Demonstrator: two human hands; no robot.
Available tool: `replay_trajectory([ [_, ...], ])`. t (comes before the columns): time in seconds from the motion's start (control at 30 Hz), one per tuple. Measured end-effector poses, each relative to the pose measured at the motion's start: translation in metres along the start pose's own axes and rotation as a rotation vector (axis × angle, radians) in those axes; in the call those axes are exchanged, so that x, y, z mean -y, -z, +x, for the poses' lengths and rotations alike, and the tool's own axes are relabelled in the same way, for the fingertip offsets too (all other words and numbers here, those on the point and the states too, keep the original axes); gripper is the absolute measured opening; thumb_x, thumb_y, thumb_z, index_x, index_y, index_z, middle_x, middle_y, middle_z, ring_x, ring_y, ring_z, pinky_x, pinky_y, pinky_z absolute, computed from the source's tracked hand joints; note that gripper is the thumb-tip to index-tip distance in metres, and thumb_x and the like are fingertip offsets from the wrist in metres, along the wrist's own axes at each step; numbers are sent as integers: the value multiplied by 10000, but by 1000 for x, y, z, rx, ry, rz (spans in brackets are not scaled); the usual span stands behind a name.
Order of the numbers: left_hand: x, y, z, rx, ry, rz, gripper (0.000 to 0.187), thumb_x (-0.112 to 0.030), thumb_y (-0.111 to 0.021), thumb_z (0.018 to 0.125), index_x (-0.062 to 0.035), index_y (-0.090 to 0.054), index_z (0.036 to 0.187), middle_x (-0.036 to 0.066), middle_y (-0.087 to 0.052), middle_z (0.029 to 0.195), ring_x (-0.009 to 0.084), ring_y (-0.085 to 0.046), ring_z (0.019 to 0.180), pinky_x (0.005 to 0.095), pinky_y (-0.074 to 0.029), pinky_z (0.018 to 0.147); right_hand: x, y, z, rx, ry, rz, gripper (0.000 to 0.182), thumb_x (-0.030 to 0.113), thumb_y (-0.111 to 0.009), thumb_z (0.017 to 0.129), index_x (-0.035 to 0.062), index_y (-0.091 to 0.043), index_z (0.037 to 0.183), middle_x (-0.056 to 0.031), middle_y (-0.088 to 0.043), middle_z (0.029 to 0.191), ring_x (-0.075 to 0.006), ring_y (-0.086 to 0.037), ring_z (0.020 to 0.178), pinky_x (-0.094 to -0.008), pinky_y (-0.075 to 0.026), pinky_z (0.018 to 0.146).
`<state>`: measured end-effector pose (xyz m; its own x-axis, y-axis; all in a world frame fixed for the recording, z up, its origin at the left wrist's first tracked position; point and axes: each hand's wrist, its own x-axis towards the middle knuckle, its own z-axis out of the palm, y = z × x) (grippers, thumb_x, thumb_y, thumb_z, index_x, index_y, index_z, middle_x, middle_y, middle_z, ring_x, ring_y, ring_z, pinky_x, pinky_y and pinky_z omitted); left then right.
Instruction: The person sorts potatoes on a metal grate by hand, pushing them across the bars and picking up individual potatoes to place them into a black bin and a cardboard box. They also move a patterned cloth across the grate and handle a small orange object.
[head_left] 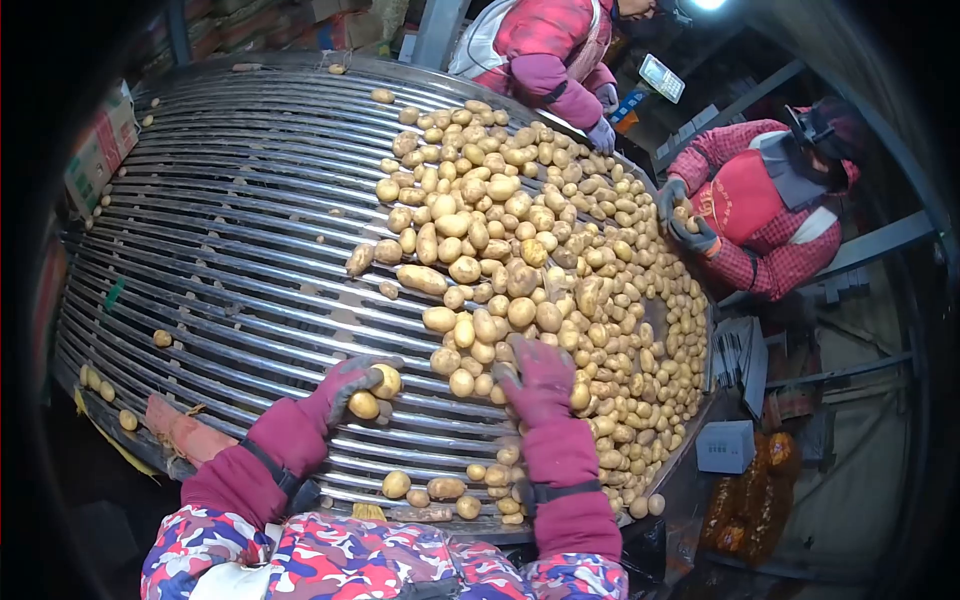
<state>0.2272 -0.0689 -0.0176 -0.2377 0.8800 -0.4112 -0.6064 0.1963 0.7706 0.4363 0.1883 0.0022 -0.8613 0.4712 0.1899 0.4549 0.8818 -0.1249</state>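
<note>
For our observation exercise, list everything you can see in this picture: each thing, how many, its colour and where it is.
potatoes: very many, tan, heaped on the right half of the rollers
roller bed: one, silver metal bars, filling the middle
stray potatoes: a few, tan, left edge
co-workers: two, red and pink clothing, far side at top and right
white box: one, lower right
left hand: maroon glove, holding two potatoes
right hand: maroon glove, resting on the heap's near edge
</note>
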Motion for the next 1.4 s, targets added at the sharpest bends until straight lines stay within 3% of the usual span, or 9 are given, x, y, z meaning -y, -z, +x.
replay_trajectory([
  [0.27,5,0,2,14,59,-114,598,-324,-658,910,5,-481,1377,164,-631,1030,235,-680,744,372,-603,692,-58,30,18,248,-372,-143,284,321,-667,870,129,-695,1076,-121,-666,1013,-316,-608,1028,-435,-485,882],
  [0.43,6,1,2,39,69,-153,625,-372,-682,912,0,-483,1373,166,-632,1035,235,-684,759,382,-604,707,-21,-5,101,-155,81,-55,428,296,-647,879,140,-599,1275,-136,-593,1219,-335,-571,1097,-433,-483,943],
  [0.53,5,2,1,19,55,-123,611,-376,-668,924,2,-489,1369,158,-635,1032,222,-684,771,368,-602,719,12,-32,122,52,-117,-255,458,289,-640,878,156,-576,1311,-143,-557,1278,-360,-536,1150,-443,-464,992],
  [0.73,7,6,2,25,44,-154,632,-315,-635,926,-15,-438,1447,152,-637,1053,224,-693,814,353,-602,762,-17,-35,78,34,-199,67,360,284,-726,814,147,-647,1138,-129,-591,1223,-321,-558,1139,-428,-467,978],
  [0.93,8,16,6,117,18,-284,668,-297,-606,938,-34,-362,1502,156,-569,1251,246,-679,928,395,-606,797,-60,-21,13,-11,-511,509,447,226,-744,829,97,-622,1239,-137,-595,1267,-328,-556,1191,-401,-452,1027],
  [1.1,7,20,11,157,-22,-388,705,-341,-653,925,-60,-360,1502,160,-568,1352,281,-702,974,345,-624,681,76,7,33,-275,-47,765,549,72,-685,853,52,-524,1377,-164,-559,1339,-302,-525,1269,-390,-416,1101],
  [1.2,7,23,15,161,-7,-443,616,-344,-609,957,-42,-423,1461,166,-578,1317,271,-692,1023,337,-626,622,149,-22,42,-172,304,832,599,173,-688,882,47,-474,1427,-219,-521,1370,-361,-488,1301,-432,-372,1125],
  [1.3,34,41,26,181,-69,-916,574,-455,-609,955,-86,-505,1384,147,-576,1354,292,-563,1263,457,-457,1099,178,-64,33,56,283,438,724,410,-605,933,82,-343,1523,-246,-414,1490,-427,-358,1404,-510,-239,1181],
  [1.4,44,45,30,138,-142,-725,621,-498,-626,932,-83,-507,1379,152,-576,1354,290,-564,1262,457,-468,1086,171,-47,37,178,266,372,710,407,-606,934,119,-347,1530,-232,-397,1515,-422,-342,1421,-491,-262,1178],
])
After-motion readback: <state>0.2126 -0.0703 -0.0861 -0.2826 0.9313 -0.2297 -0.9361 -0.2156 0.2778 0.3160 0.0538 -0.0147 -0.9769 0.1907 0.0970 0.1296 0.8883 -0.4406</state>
